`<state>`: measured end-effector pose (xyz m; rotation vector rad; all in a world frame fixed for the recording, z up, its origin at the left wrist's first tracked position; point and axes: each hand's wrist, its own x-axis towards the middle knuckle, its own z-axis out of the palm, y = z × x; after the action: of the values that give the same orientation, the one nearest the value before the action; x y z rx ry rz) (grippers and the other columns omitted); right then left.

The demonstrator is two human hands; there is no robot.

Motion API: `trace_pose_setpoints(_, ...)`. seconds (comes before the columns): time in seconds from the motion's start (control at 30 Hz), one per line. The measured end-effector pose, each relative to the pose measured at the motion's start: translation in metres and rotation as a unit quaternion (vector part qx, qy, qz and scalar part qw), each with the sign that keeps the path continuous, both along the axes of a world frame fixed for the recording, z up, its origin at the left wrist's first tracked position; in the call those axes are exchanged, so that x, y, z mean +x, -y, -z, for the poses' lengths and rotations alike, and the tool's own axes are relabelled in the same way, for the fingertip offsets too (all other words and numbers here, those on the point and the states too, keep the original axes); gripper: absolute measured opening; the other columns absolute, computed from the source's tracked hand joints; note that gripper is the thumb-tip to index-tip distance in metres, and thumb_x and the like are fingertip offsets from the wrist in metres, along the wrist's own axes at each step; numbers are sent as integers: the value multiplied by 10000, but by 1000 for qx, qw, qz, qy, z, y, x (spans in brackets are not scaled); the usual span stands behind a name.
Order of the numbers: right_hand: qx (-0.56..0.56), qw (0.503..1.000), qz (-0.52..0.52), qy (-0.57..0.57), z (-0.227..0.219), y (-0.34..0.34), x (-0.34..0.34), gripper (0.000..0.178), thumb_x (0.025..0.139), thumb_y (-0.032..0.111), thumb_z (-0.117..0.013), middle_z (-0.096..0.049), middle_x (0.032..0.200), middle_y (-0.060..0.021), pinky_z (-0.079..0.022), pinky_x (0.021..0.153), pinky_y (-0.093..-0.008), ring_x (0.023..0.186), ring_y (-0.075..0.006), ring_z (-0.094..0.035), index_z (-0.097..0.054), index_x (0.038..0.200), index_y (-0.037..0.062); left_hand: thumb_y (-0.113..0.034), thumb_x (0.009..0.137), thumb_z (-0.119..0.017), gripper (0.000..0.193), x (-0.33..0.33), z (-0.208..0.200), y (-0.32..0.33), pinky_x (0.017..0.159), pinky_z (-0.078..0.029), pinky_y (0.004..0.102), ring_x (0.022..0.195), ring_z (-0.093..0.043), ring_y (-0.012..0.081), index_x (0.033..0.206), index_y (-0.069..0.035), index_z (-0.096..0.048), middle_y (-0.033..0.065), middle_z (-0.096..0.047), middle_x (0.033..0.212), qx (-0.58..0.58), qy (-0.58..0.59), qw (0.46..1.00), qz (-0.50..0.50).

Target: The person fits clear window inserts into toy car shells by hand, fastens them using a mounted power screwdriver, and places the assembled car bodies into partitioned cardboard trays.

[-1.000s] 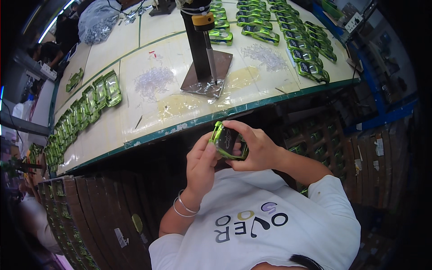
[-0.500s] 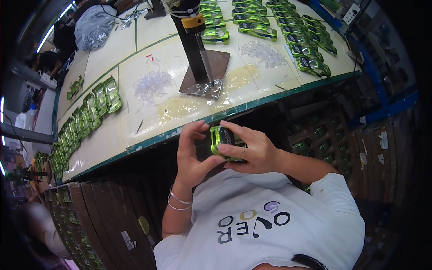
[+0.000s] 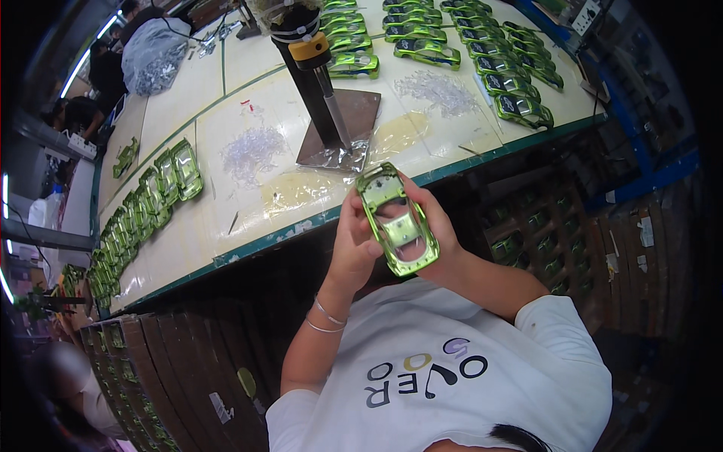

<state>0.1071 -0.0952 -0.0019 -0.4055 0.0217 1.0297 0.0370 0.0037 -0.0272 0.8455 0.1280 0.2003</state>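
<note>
In front of my chest, just off the near edge of the table, I hold a green toy car body shell (image 3: 403,226). Its hollow inside faces up, showing the window openings. My left hand (image 3: 352,245) is closed along its left side, the thumb close to the lower edge. Along the other side, my right hand (image 3: 444,237) grips the shell, with part of its fingers hidden behind it. Beyond the shell stands a bench tool (image 3: 331,113) with a dark post, a yellow collar and a metal rod reaching down to a brown base plate (image 3: 360,117).
Clear plastic bits lie in a left pile (image 3: 252,154) and a right pile (image 3: 437,92). Upturned green shells (image 3: 147,200) line the table's left side; upright ones (image 3: 501,64) fill the back right. Stacked trays (image 3: 177,369) stand below left, with more trays (image 3: 542,237) to the right.
The shell has been turned over from its dark-topped outside to its hollow inside and raised toward the table edge. My left hand has come in against its side.
</note>
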Motion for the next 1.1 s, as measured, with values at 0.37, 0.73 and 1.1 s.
trace_pose_setpoints(0.37, 2, 1000, 11, -19, -22, -26, 15, 243, 878, 223, -353, -528, 943, -73, -478, 717, -308, 811, -179, -564, -391, 1070, 80, -315, 575, -759, 884, 22, -20, -17, 861, -411, 277, 1013, -484, 158, 1248, -39, -256, 67, -461, 1113, 3, 62, 998, -18)
trace_pose_setpoints(0.73, 19, 999, -15, 27, -38, -24, 12, 325, 892, 285, -310, -547, 927, -105, -469, 734, -298, 831, -190, -561, -461, 1008, 21, -278, 612, -736, 833, 20, -27, -17, 868, -410, 290, 1026, -481, 169, 1261, -53, -265, 75, -452, 1146, -14, 72, 997, -30)
trace_pose_setpoints(1.1, 52, 998, -22, 25, -33, -24, 14, 384, 895, 317, -288, -547, 923, -111, -458, 751, -310, 829, -198, -554, -471, 998, -3, -238, 585, -737, 790, 23, -36, -12, 868, -400, 293, 978, -494, 163, 1187, -28, -271, 80, -468, 1055, -45, 52, 997, -42)
